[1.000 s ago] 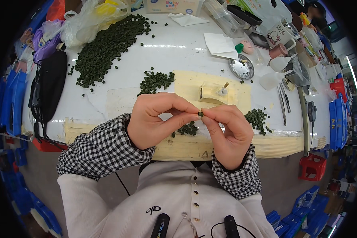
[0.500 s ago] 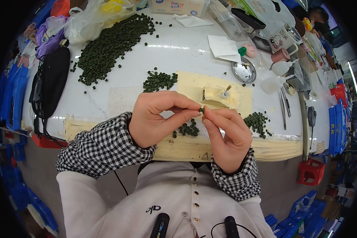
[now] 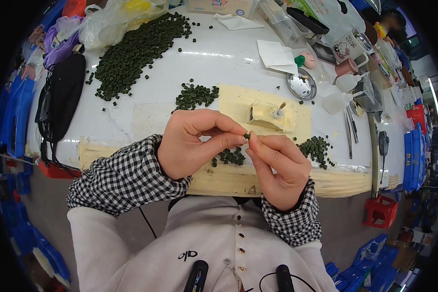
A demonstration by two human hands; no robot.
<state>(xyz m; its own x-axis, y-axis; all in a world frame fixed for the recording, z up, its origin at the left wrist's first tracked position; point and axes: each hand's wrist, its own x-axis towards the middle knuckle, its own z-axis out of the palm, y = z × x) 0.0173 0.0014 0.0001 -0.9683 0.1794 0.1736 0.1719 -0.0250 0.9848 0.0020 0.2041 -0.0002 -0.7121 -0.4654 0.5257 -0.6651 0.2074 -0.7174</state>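
Between the fingertips of both hands is a small dark green cylindrical part (image 3: 247, 136). My left hand (image 3: 192, 141) pinches it with thumb and forefinger; my right hand (image 3: 281, 165) has its thumb and forefinger closed at the other side of it. Beneath the hands lies a small pile of like green parts (image 3: 232, 156), partly covered by my left fingers. Another small pile (image 3: 197, 96) sits beyond my left hand, and a further one (image 3: 316, 150) lies right of my right hand. Just beyond the fingers stands a cream taped block (image 3: 266, 117) with a short peg on top.
A large heap of green parts (image 3: 136, 53) spreads at the far left, beside a black pouch (image 3: 67, 97). At right are a round metal dish (image 3: 294, 88), white tissue (image 3: 276, 56), tweezers (image 3: 348, 134), squeeze bottles (image 3: 337, 102) and a mug (image 3: 346, 47). Yellowish tape covers the table's front edge (image 3: 228, 182).
My right fingers have shifted slightly at the small green part, which stays pinched at the same place. The view has tilted a little; the piles look unchanged.
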